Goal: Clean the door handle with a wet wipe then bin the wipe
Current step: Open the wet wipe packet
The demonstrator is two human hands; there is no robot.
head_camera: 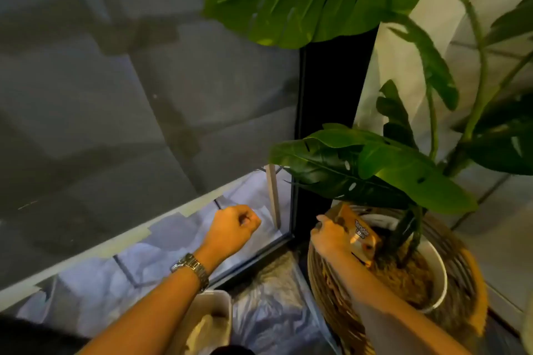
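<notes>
Dark glass (115, 95) is filling the left side, with pale floor tiles showing through its lower part. Low down, a white bin (223, 301) is standing with something pale and crumpled inside; I cannot tell whether that is the wipe. Above it, the left hand (235, 225), a watch (191, 268) on its wrist, is hovering clenched in a fist near the glass. Just right, the door handle (273, 196), a pale bar, is running up and down the glass beside the black frame. The right hand (330, 235) is gripping an orange packet (360, 235), tilted with its top end pointing up-left, over the wicker basket (326, 291) holding the leafy plant (389, 170).
</notes>
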